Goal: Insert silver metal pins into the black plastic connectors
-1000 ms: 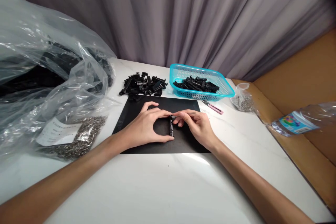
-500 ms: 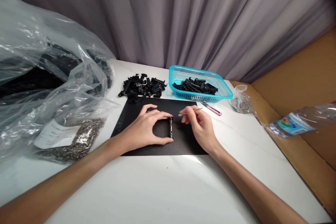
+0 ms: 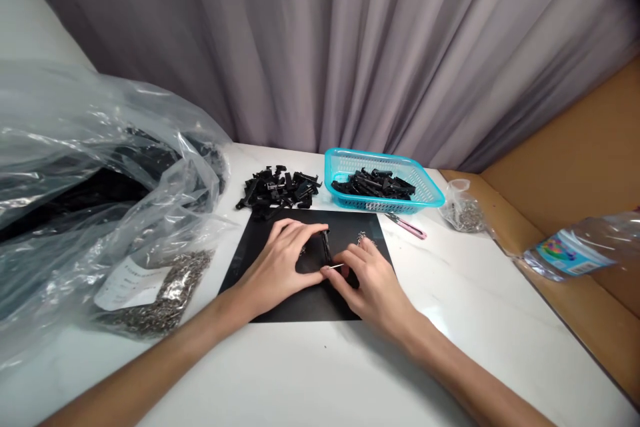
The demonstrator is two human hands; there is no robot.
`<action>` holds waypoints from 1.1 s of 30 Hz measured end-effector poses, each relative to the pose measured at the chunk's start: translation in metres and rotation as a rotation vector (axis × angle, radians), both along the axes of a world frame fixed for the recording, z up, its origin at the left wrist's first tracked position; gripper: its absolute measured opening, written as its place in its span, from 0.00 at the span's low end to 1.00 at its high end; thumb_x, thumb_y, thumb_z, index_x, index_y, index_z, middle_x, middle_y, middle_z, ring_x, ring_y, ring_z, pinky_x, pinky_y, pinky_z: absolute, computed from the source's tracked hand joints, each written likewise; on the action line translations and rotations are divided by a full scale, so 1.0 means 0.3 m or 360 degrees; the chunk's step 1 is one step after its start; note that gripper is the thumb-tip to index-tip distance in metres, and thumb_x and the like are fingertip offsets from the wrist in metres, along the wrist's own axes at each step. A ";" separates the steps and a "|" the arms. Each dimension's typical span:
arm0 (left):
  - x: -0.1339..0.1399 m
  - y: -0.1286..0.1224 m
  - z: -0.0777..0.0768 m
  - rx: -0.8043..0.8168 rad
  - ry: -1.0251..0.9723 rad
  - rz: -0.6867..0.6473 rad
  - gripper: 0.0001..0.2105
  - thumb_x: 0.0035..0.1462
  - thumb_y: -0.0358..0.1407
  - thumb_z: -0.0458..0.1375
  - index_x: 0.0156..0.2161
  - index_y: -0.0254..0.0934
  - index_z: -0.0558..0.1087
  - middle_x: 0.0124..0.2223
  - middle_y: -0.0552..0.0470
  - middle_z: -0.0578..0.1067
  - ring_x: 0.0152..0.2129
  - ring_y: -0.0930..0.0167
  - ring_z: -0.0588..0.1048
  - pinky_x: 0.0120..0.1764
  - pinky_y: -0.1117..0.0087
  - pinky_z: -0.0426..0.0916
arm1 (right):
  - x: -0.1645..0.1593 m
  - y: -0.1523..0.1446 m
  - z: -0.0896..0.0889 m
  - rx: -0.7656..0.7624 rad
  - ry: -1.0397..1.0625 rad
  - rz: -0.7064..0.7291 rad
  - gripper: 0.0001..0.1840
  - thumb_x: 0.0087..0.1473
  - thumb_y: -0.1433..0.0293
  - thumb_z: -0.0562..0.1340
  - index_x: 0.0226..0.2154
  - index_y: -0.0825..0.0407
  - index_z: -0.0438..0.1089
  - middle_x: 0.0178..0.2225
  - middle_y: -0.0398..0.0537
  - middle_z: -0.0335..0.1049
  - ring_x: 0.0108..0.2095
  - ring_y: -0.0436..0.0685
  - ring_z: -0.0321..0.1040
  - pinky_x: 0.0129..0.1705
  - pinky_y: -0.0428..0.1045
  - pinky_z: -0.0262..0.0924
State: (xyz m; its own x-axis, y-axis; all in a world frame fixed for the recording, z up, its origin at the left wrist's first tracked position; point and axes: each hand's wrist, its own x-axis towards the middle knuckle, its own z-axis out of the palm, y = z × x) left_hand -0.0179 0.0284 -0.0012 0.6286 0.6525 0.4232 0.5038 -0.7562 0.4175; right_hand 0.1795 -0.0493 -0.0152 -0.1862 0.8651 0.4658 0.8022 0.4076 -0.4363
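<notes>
My left hand (image 3: 283, 263) grips a slim black plastic part (image 3: 327, 245) by its two ends, thumb at the near end and fingers at the far end. A thin metal pin (image 3: 335, 266) is pinched in my right hand (image 3: 375, 283), at the near end of that part. Whether the pin is inside the part, I cannot tell. Both hands are over a black mat (image 3: 290, 310). Small shiny metal pieces (image 3: 362, 237) lie on the mat just beyond my right fingers, partly hidden by them.
Behind the mat lie a heap of black plastic parts (image 3: 280, 188) and a blue basket (image 3: 434, 199) holding more. A pink-handled cutter (image 3: 411, 229) is near the basket. Bags of metal pieces (image 3: 173, 293) and black parts crowd the left. A small bag (image 3: 465, 212) and a bottle (image 3: 570, 253) are right.
My right hand has moved left and nearer, bringing the pin to the near end of the black part. My left hand keeps its grip. The whole view has shifted slightly.
</notes>
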 end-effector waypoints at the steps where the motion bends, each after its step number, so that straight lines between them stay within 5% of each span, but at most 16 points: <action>1: 0.001 -0.005 0.001 0.0016 0.0007 -0.0013 0.29 0.56 0.38 0.69 0.61 0.45 0.67 0.55 0.50 0.75 0.55 0.58 0.67 0.58 0.55 0.64 | -0.003 0.004 -0.005 -0.0049 0.0100 -0.0017 0.12 0.68 0.62 0.61 0.34 0.51 0.72 0.27 0.45 0.68 0.34 0.59 0.63 0.46 0.57 0.60; 4: 0.011 -0.015 0.000 0.0060 -0.0001 -0.0034 0.31 0.57 0.38 0.69 0.63 0.47 0.64 0.57 0.50 0.75 0.55 0.59 0.69 0.58 0.56 0.66 | 0.001 0.025 -0.003 -0.0093 0.0267 -0.0050 0.08 0.65 0.64 0.64 0.35 0.50 0.72 0.28 0.43 0.70 0.33 0.57 0.66 0.47 0.56 0.60; 7: 0.017 -0.004 -0.007 0.0182 -0.0069 0.0108 0.36 0.57 0.42 0.68 0.67 0.44 0.57 0.62 0.45 0.71 0.57 0.59 0.70 0.59 0.55 0.66 | 0.040 0.064 0.039 0.0144 0.0172 -0.0155 0.08 0.65 0.65 0.63 0.35 0.51 0.73 0.29 0.46 0.71 0.35 0.60 0.64 0.40 0.54 0.59; 12: -0.030 0.067 0.002 0.0450 0.0105 0.0627 0.14 0.66 0.38 0.58 0.54 0.36 0.68 0.52 0.42 0.74 0.49 0.56 0.74 0.52 0.54 0.69 | 0.201 0.162 0.131 0.0640 -0.0195 -0.0680 0.16 0.68 0.60 0.58 0.46 0.55 0.74 0.33 0.53 0.74 0.37 0.64 0.62 0.44 0.58 0.59; 15: -0.074 0.105 0.016 0.0620 0.0408 0.0798 0.11 0.68 0.34 0.53 0.51 0.33 0.70 0.48 0.40 0.75 0.44 0.55 0.74 0.49 0.54 0.70 | 0.286 0.185 0.134 0.0726 -0.0229 -0.0886 0.17 0.70 0.63 0.55 0.49 0.56 0.73 0.36 0.56 0.76 0.40 0.67 0.63 0.45 0.59 0.59; 23: -0.107 0.149 -0.006 0.0660 0.0515 0.0754 0.13 0.67 0.33 0.50 0.47 0.31 0.75 0.42 0.37 0.77 0.42 0.52 0.74 0.46 0.52 0.68 | 0.197 0.085 0.063 0.0438 -0.0242 -0.0386 0.14 0.69 0.68 0.55 0.33 0.52 0.71 0.30 0.50 0.71 0.34 0.61 0.64 0.38 0.54 0.59; 29: -0.101 0.147 0.011 0.0670 0.0454 0.0701 0.14 0.69 0.35 0.47 0.43 0.36 0.76 0.41 0.40 0.77 0.40 0.54 0.74 0.44 0.52 0.68 | 0.114 0.074 0.030 0.0149 -0.0384 -0.0122 0.14 0.70 0.72 0.54 0.47 0.56 0.74 0.39 0.55 0.72 0.38 0.60 0.69 0.38 0.54 0.65; 33: -0.084 0.124 0.042 0.0633 0.0245 0.0696 0.14 0.71 0.37 0.47 0.45 0.38 0.75 0.42 0.42 0.76 0.39 0.56 0.74 0.44 0.53 0.69 | 0.135 0.058 0.051 -0.0004 -0.0559 -0.0090 0.12 0.67 0.73 0.57 0.44 0.53 0.76 0.40 0.54 0.71 0.34 0.59 0.70 0.35 0.54 0.65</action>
State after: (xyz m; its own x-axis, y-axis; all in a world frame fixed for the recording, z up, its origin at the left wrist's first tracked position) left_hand -0.0432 0.0655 0.0113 0.4113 0.6747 0.6129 0.8349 -0.5486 0.0436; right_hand 0.2201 -0.0318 0.0000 -0.2862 0.8797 0.3797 0.9248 0.3573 -0.1309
